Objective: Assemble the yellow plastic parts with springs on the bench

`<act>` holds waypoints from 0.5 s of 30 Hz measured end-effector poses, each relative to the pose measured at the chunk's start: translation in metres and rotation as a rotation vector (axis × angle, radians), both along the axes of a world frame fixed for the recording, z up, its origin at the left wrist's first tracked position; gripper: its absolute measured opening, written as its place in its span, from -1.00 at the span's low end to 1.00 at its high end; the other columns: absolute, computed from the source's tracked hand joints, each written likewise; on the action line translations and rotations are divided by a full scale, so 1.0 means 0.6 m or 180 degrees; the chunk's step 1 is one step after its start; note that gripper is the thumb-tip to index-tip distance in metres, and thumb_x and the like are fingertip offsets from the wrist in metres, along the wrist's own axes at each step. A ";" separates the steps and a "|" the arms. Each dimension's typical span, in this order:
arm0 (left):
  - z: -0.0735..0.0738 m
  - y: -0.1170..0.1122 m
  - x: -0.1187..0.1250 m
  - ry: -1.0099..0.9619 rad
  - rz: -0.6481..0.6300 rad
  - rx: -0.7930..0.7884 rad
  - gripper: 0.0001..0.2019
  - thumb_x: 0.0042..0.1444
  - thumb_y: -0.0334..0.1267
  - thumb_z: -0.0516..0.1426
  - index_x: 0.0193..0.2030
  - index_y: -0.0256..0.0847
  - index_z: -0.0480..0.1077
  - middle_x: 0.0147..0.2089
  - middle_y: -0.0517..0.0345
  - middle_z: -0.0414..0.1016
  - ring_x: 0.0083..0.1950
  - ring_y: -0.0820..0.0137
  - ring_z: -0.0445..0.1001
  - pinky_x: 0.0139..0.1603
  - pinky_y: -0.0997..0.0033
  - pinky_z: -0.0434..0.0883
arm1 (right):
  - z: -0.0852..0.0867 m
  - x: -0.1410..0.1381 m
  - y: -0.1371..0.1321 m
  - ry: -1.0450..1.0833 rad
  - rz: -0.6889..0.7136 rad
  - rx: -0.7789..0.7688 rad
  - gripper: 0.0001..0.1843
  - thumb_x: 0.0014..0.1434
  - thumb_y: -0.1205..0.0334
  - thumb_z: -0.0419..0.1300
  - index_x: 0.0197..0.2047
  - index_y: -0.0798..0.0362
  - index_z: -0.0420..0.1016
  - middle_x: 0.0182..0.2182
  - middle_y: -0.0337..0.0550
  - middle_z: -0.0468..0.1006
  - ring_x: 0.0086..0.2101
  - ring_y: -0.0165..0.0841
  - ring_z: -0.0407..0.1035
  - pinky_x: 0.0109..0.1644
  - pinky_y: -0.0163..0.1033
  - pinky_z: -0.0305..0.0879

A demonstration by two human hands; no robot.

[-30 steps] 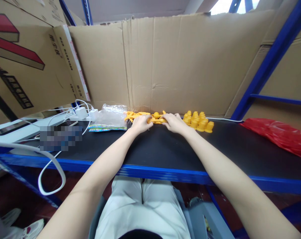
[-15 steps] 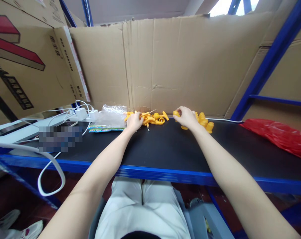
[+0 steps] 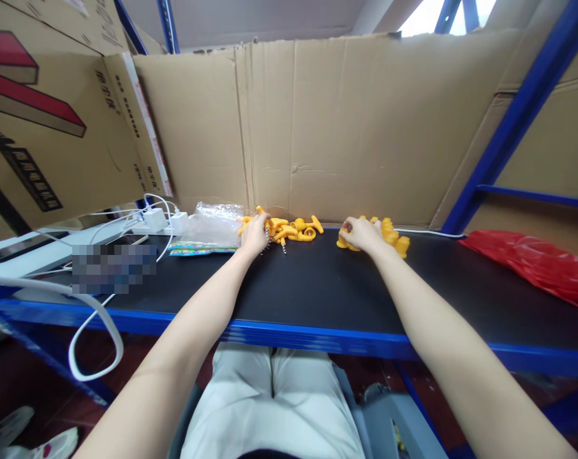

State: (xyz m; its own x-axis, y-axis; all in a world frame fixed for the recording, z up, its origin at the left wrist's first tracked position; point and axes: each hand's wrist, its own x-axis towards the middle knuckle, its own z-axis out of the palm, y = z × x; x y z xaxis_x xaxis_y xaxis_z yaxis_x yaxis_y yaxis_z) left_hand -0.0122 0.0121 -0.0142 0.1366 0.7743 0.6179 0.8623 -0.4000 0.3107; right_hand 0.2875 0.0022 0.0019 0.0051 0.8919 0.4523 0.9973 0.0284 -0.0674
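Black desk in blue steel frame, cardboard wall behind.

- Left hand: fingers curled shut on the left end of the yellow curved pieces, one yellow tip poking out above the knuckles, small metal bit dangling just below the fingers.
- Right hand: fingers bent down onto the near side of the yellow caps. Gripping or only touching: cannot tell.
- Both hands far out at the back of the desk, well apart from each other.
- Clear plastic bag just left of left hand, white chargers and cables further left. Red plastic bag well right of right hand.

Risks, as judged:
- Caps standing packed close, so a sideways nudge from right hand likely topples neighbours or rolls one away.
- Loose metal bits by left hand could snag in the pile and drag extra pieces along.
- Full-stretch reach means poor fine control.

Writing: printed characters down the flap of the cardboard box up-left of left hand, plus red and black graphics. Too small and skewed to read. No brand legible.
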 end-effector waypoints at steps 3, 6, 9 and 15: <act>-0.003 0.007 0.000 -0.0063 -0.0116 0.0043 -0.68 0.17 -0.34 0.00 0.08 -0.16 0.28 0.08 -0.01 0.43 0.04 0.29 0.42 0.03 0.28 0.34 | -0.003 0.001 0.002 -0.0061 -0.0003 -0.0129 -0.72 0.13 0.14 0.05 -0.15 0.03 0.48 -0.22 -0.04 0.57 -0.15 -0.13 0.39 0.01 0.07 0.03; -0.006 0.009 0.002 0.0051 -0.0289 0.0077 -0.64 0.22 -0.26 -0.02 0.15 -0.19 0.23 0.12 -0.06 0.40 0.10 0.28 0.38 0.11 0.25 0.29 | -0.003 0.000 0.003 -0.0122 -0.0052 -0.0174 -0.71 0.15 0.14 0.05 -0.12 0.04 0.47 -0.19 -0.02 0.57 -0.12 -0.12 0.39 0.04 0.10 0.01; -0.011 0.010 0.003 0.0223 -0.0265 -0.0127 -0.54 0.19 -0.32 -0.03 0.25 -0.15 0.13 0.22 -0.06 0.31 0.23 0.23 0.27 0.18 0.14 0.24 | -0.003 -0.004 0.001 -0.0203 -0.0144 -0.0200 -0.70 0.16 0.14 0.04 -0.11 0.05 0.46 -0.19 -0.01 0.57 -0.13 -0.11 0.39 0.06 0.13 0.00; -0.023 0.014 0.009 0.0547 -0.0071 -0.0906 -0.47 0.21 -0.34 -0.14 0.34 -0.01 0.02 0.35 -0.02 0.12 0.39 0.14 -0.01 0.24 -0.21 0.07 | -0.004 -0.010 -0.003 -0.0296 -0.0196 -0.0167 -0.70 0.18 0.20 0.02 -0.08 0.09 0.44 -0.19 0.07 0.57 -0.13 -0.07 0.40 0.07 0.20 -0.01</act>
State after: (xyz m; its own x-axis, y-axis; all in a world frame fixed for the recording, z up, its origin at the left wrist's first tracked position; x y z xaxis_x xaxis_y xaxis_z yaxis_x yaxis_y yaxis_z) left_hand -0.0069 0.0202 -0.0283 0.2389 0.9082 0.3437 0.9038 -0.3374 0.2634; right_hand 0.2816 0.0007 -0.0006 0.0208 0.9136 0.4060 0.9991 -0.0343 0.0258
